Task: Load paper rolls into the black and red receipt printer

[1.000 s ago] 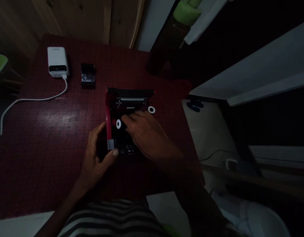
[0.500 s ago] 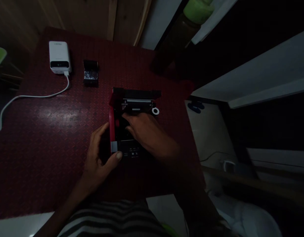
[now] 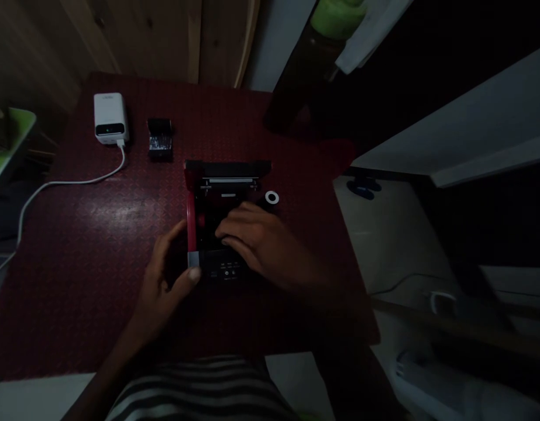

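A small red and black printer (image 3: 191, 225) stands on the table with its lid raised, showing an open compartment. My left hand (image 3: 164, 283) holds its left front corner, the thumb on the front panel edge and the fingers along the red side. Over the compartment is my right hand (image 3: 256, 237), its fingers curled together and pointing down inside. Whatever those fingertips grip, if anything, is hidden in the dark. Just right of the printer sits a dark roll with a white ring-shaped end (image 3: 272, 197), close to my right knuckles.
A white power bank (image 3: 110, 117) with a white cable (image 3: 81, 182) lies at the back left. Beside it is a black roll with a printed strip (image 3: 160, 140). A tall bottle with a green cap (image 3: 337, 19) stands at the back right of the red table (image 3: 107, 245).
My right hand has drawn back slightly toward the compartment's front, its fingers now bunched closer together. My left hand keeps its hold on the printer's corner. The view has shifted a little.
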`<move>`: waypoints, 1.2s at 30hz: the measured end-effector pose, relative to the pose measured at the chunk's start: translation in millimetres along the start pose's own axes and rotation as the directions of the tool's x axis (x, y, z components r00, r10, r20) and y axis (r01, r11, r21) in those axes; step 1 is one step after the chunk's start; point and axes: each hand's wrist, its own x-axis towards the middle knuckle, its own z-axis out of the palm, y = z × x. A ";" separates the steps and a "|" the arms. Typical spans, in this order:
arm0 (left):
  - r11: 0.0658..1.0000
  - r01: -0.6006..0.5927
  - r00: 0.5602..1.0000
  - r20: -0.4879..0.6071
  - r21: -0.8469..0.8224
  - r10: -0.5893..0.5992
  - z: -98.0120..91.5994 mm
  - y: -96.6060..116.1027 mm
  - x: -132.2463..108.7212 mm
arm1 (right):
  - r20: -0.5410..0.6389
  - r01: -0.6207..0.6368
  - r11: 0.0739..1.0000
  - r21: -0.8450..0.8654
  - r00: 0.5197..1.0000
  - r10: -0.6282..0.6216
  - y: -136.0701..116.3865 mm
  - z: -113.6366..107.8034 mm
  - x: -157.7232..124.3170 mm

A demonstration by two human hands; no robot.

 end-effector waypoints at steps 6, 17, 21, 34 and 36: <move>0.978 -0.200 0.967 -0.145 0.062 0.207 -9.6 29.8 55.1 | -0.296 0.016 0.970 -0.243 0.951 -0.090 -8.6 14.5 -20.7; 0.955 -0.296 0.937 -0.199 -0.021 0.286 9.4 51.4 89.9 | -0.572 -0.079 0.840 -0.536 0.766 -0.293 -21.9 47.4 -34.1; 0.990 -0.123 0.976 -0.188 -0.065 0.109 10.4 42.3 65.1 | -0.631 -0.104 0.841 -0.531 0.711 -0.310 -25.4 55.2 -44.1; 0.974 0.131 0.990 -0.032 -0.185 -0.139 9.5 21.4 34.8 | -0.600 -0.085 0.957 -0.276 0.793 -0.102 -25.6 55.1 -54.7; 0.971 0.141 0.988 -0.032 -0.194 -0.149 9.8 23.7 34.4 | -0.600 -0.077 0.970 -0.232 0.796 -0.081 -25.6 56.9 -54.2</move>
